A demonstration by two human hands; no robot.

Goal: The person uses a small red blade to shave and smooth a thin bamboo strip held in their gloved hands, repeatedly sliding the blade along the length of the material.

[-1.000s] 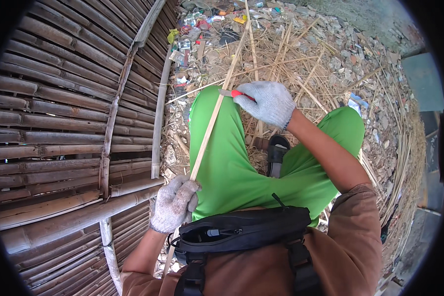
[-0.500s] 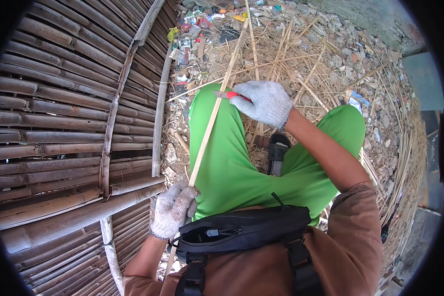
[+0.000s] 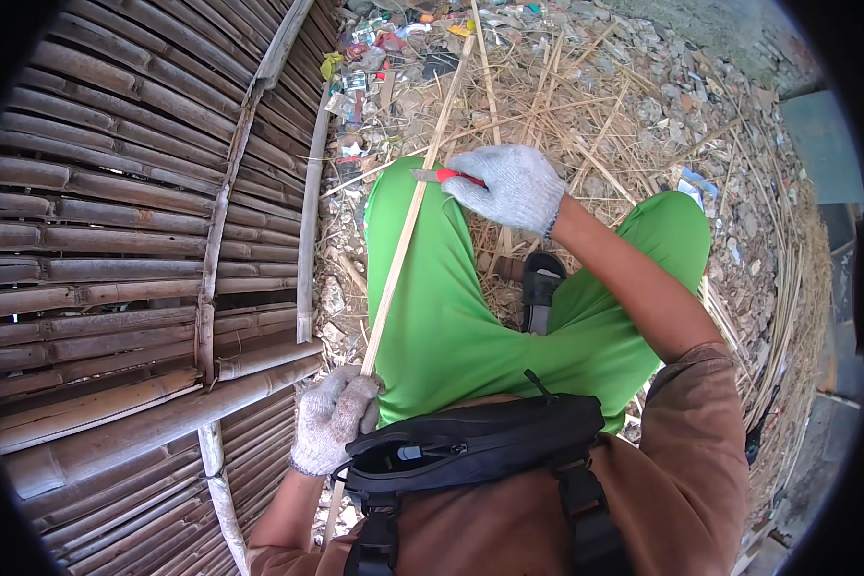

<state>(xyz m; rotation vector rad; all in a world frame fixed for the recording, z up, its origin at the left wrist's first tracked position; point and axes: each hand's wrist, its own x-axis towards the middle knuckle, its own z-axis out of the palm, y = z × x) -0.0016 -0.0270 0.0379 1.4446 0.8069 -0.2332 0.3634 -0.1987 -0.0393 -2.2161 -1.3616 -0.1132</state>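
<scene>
A long, pale bamboo strip (image 3: 396,264) slants across my left thigh, its far end reaching over the littered ground. Close to my hip, my gloved left hand (image 3: 334,419) grips the strip, which shows again behind the wrist. In my gloved right hand (image 3: 512,187) is a knife (image 3: 438,177) with a red handle and a short metal blade. That blade lies crosswise at the strip, just over my left knee; whether it cuts in cannot be made out.
A bamboo slat wall (image 3: 144,235) stands close on my left, with a bamboo pole (image 3: 312,230) beside it. Ahead, bamboo shavings (image 3: 547,120) cover rubble and litter. An open black bag (image 3: 470,446) hangs at my waist. Thin strips lie along the right side.
My right hand and the knife have shifted slightly left and nearer along the strip. The strip's far end has also come a little closer. My left hand keeps its grip.
</scene>
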